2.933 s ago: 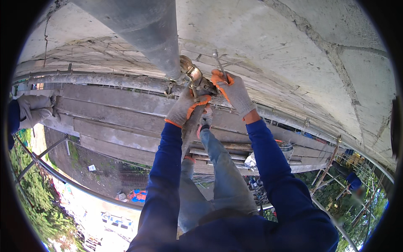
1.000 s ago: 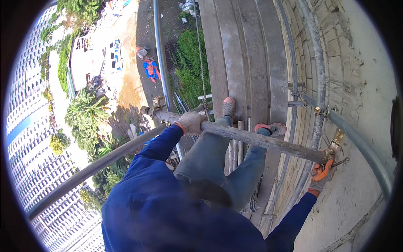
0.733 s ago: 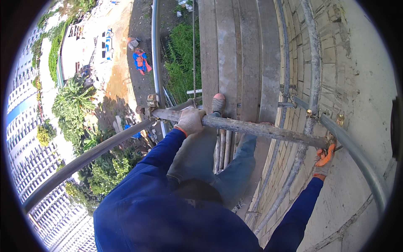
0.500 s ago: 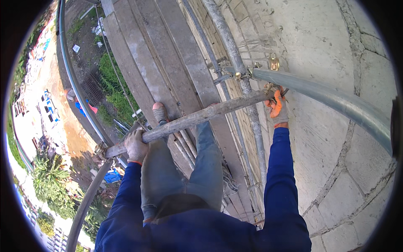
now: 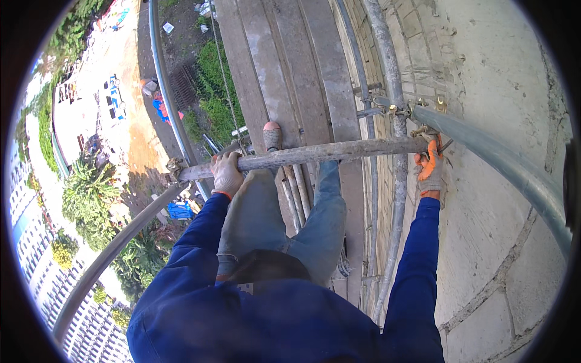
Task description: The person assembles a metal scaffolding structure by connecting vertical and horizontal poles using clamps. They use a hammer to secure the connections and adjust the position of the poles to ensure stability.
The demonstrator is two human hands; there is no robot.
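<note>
L hand (image 5: 227,174), grey glove w/ orange cuff, is wrapped fully round the horizontal scaffold tube (image 5: 315,153), fingers closed over the top near its L end. That tube is rusty/mortar-crusted and runs across the view from the outer coupler (image 5: 176,167) on the L to the wall-side upright (image 5: 394,121) on the R, approx level, passing over both knees.

R hand (image 5: 431,169), grey/orange glove, is at the tube's R end, right at the clamp joint (image 5: 423,130) where the tube meets the upright and the sloping grey pipe (image 5: 502,166). Fingers are curled up toward the clamp; a thin dark bit sticks out by the fingertips, can't tell what it is, or whether the hand actually grips anything.

Outer guard rail (image 5: 115,248) slopes down-left from the coupler. Wooden planks (image 5: 284,66) lie below, running away from the camera; one shoe (image 5: 272,134) rests on them just behind the tube. Legs in jeans, sleeves dark blue. Block wall (image 5: 502,78) w/ rough mortar fills the R side. Far below on the L: bare ground, trees, buildings.
</note>
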